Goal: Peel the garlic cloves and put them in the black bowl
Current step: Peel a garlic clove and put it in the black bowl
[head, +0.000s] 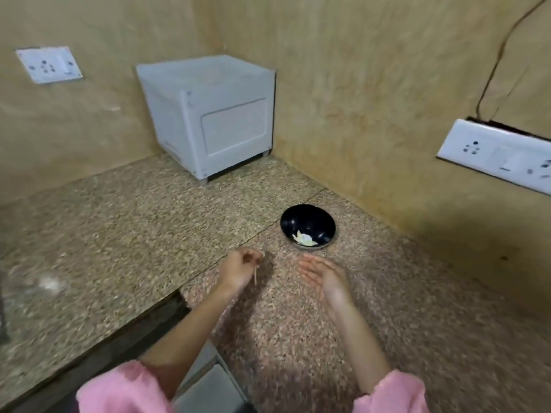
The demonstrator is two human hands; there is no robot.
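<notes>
The black bowl [308,226] stands on the granite counter [125,234] near the right wall, with pale garlic pieces [304,239] lying in its bottom. My left hand [238,268] hovers left of the bowl with its fingers curled, pinching a thin pale strip [255,275] that hangs down from it. My right hand [323,274] is just in front of the bowl, palm up, fingers straight, with nothing in it. The picture is blurred, so I cannot tell whether the strip is garlic skin or a stalk.
A white box-shaped appliance [208,114] sits in the far corner. Wall sockets are at the upper left [49,65] and on the right wall [501,153], with a dark cable [501,55] above. The counter's inner edge [119,332] drops off at lower left.
</notes>
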